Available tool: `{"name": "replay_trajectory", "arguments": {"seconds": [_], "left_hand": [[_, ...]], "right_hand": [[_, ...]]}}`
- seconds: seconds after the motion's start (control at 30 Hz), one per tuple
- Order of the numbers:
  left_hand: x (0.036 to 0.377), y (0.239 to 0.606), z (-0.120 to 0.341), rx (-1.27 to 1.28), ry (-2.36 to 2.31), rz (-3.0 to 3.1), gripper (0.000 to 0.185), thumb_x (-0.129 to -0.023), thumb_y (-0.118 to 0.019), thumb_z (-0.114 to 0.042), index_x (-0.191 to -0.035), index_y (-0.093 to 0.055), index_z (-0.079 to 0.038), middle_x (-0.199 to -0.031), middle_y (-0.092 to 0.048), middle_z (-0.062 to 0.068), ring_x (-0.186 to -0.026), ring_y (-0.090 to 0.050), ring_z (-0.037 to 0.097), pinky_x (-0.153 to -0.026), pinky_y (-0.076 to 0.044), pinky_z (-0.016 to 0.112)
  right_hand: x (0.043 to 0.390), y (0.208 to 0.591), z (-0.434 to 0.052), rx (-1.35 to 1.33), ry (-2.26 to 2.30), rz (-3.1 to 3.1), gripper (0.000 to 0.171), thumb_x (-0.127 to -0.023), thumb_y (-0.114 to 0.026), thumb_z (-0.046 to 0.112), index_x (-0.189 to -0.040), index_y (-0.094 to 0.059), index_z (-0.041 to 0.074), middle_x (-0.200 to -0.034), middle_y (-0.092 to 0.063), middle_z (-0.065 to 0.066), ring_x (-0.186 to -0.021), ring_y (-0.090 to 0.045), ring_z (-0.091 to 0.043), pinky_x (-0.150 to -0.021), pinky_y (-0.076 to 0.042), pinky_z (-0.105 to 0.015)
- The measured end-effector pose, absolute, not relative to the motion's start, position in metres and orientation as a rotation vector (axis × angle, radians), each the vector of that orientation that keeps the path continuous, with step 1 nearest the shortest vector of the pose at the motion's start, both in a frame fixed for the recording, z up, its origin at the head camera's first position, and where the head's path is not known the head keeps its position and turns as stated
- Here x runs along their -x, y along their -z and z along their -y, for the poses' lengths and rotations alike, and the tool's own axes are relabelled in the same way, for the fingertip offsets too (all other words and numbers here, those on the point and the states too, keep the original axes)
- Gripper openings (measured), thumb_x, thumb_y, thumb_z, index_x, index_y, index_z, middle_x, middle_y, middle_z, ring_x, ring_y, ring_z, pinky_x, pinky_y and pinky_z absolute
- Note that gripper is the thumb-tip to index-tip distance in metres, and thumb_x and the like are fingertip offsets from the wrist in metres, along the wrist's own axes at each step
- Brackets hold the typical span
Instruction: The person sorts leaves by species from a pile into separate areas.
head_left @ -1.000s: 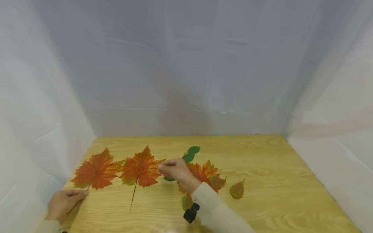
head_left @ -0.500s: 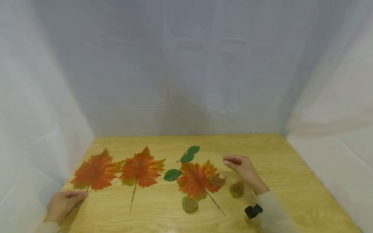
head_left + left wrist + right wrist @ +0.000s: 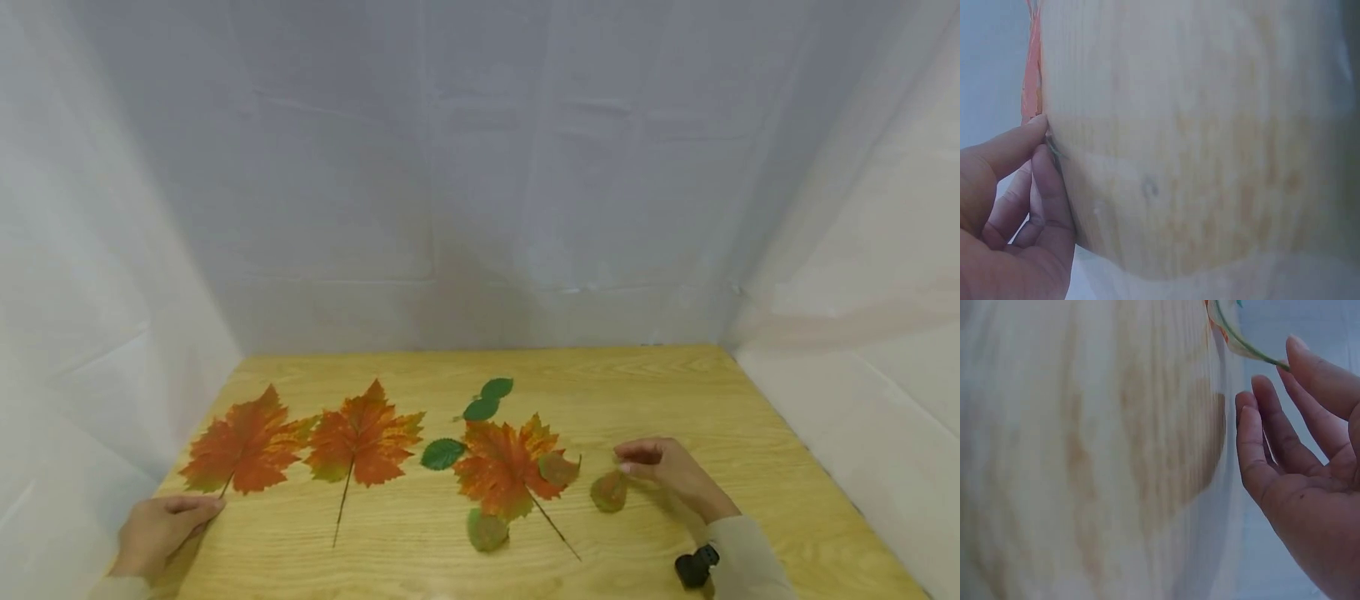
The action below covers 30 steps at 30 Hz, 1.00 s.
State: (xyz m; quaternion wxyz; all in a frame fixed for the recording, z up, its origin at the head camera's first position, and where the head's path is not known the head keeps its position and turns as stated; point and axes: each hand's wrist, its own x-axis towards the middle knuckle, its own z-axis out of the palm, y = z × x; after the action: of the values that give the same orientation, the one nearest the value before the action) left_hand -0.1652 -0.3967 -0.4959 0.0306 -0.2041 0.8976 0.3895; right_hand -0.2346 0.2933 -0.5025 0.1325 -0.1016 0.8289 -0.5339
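In the head view my left hand (image 3: 161,529) is at the table's left edge. Its thumb and index finger pinch the stem of the leftmost orange maple leaf (image 3: 247,446); the left wrist view shows the thumb and fingertip at that stem. At the right, my right hand (image 3: 675,475) hovers over a small green-red leaf (image 3: 608,492). Thumb and index finger (image 3: 1282,384) stand around the end of its thin green stem (image 3: 1247,345), seen in the right wrist view; a gap shows between the fingertips in the head view.
A second maple leaf (image 3: 365,433) lies beside the first. Right of the middle is a third maple leaf (image 3: 502,467), with small leaves (image 3: 487,530) at its edges and green leaves (image 3: 442,453) near it. Pale sheets (image 3: 480,208) enclose the wooden table (image 3: 675,383).
My right hand has moved from beside the second maple leaf to the right, then down to the small green-red leaf, its thumb and index parting. The left hand stays at its stem.
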Motion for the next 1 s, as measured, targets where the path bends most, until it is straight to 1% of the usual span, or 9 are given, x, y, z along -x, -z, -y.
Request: {"name": "replay_trajectory", "arguments": {"seconds": [0.07, 0.13, 0.23, 0.3, 0.37, 0.47, 0.7, 0.87, 1.0], "left_hand": [[0.165, 0.496, 0.396, 0.637, -1.201, -2.77, 0.043, -0.079, -0.076, -0.044, -0.093, -0.077, -0.003, -0.09, -0.073, 0.007, -0.072, -0.055, 0.0, -0.08, -0.051, 0.045], [0.164, 0.496, 0.395, 0.631, -1.194, -2.776, 0.043, -0.079, -0.076, -0.043, -0.094, -0.077, -0.003, -0.09, -0.073, 0.009, -0.074, -0.06, 0.007, -0.081, -0.05, 0.048], [0.164, 0.496, 0.394, 0.623, -1.177, -2.786, 0.044, -0.08, -0.075, -0.044, -0.094, -0.076, -0.002, -0.093, -0.073, 0.012, -0.082, -0.065, 0.024, -0.084, -0.047, 0.052], [0.164, 0.496, 0.394, 0.614, -1.16, -2.796, 0.045, -0.081, -0.074, -0.045, -0.094, -0.076, -0.002, -0.095, -0.072, 0.014, -0.091, -0.064, 0.036, -0.085, -0.045, 0.054], [0.164, 0.496, 0.394, 0.615, -1.151, -2.8, 0.045, -0.081, -0.073, -0.045, -0.094, -0.076, -0.002, -0.096, -0.072, 0.015, -0.098, -0.061, 0.042, -0.085, -0.045, 0.055], [0.164, 0.495, 0.394, 0.617, -1.147, -2.798, 0.046, -0.082, -0.072, -0.047, -0.095, -0.076, -0.003, -0.097, -0.072, 0.016, -0.105, -0.056, 0.047, -0.085, -0.044, 0.055], [0.164, 0.496, 0.395, 0.617, -1.154, -2.784, 0.046, -0.081, -0.072, -0.048, -0.094, -0.076, -0.004, -0.097, -0.072, 0.015, -0.106, -0.055, 0.048, -0.085, -0.045, 0.055], [0.165, 0.496, 0.395, 0.623, -1.166, -2.769, 0.046, -0.081, -0.073, -0.047, -0.093, -0.077, -0.004, -0.095, -0.072, 0.014, -0.105, -0.055, 0.047, -0.085, -0.044, 0.055], [0.165, 0.496, 0.395, 0.628, -1.187, -2.753, 0.046, -0.08, -0.074, -0.048, -0.093, -0.077, -0.004, -0.094, -0.072, 0.012, -0.102, -0.057, 0.046, -0.084, -0.045, 0.055]], "right_hand": [[0.235, 0.503, -0.294, 0.32, 1.537, -2.397, 0.042, -0.09, -0.068, 0.021, -0.122, -0.061, -0.005, -0.119, -0.063, -0.018, -0.101, -0.061, -0.019, -0.085, -0.053, -0.029], [0.235, 0.504, -0.294, 0.333, 1.52, -2.394, 0.039, -0.089, -0.069, 0.019, -0.118, -0.063, -0.005, -0.115, -0.064, -0.017, -0.097, -0.06, -0.019, -0.08, -0.053, -0.027], [0.236, 0.504, -0.293, 0.339, 1.496, -2.402, 0.033, -0.088, -0.07, 0.017, -0.113, -0.066, -0.004, -0.11, -0.065, -0.014, -0.092, -0.059, -0.02, -0.077, -0.053, -0.027], [0.236, 0.504, -0.293, 0.335, 1.481, -2.407, 0.03, -0.088, -0.07, 0.017, -0.11, -0.067, -0.003, -0.109, -0.065, -0.013, -0.093, -0.059, -0.02, -0.077, -0.052, -0.028], [0.236, 0.505, -0.292, 0.333, 1.463, -2.419, 0.029, -0.088, -0.07, 0.018, -0.109, -0.068, -0.002, -0.109, -0.066, -0.012, -0.094, -0.059, -0.02, -0.079, -0.052, -0.029], [0.236, 0.506, -0.292, 0.329, 1.442, -2.431, 0.029, -0.088, -0.07, 0.02, -0.109, -0.068, -0.001, -0.106, -0.067, -0.01, -0.094, -0.06, -0.02, -0.079, -0.053, -0.03], [0.237, 0.505, -0.296, 0.319, 1.434, -2.453, 0.028, -0.089, -0.069, 0.022, -0.108, -0.069, 0.0, -0.101, -0.067, -0.008, -0.09, -0.062, -0.02, -0.075, -0.054, -0.03], [0.24, 0.496, -0.303, 0.233, 1.473, -2.566, 0.033, -0.09, -0.069, 0.028, -0.109, -0.068, 0.002, -0.1, -0.068, -0.008, -0.088, -0.063, -0.021, -0.077, -0.054, -0.033], [0.247, 0.488, -0.31, 0.156, 1.56, -2.685, 0.037, -0.09, -0.068, 0.027, -0.113, -0.066, -0.003, -0.101, -0.069, -0.009, -0.09, -0.065, -0.021, -0.08, -0.055, -0.034]]}}
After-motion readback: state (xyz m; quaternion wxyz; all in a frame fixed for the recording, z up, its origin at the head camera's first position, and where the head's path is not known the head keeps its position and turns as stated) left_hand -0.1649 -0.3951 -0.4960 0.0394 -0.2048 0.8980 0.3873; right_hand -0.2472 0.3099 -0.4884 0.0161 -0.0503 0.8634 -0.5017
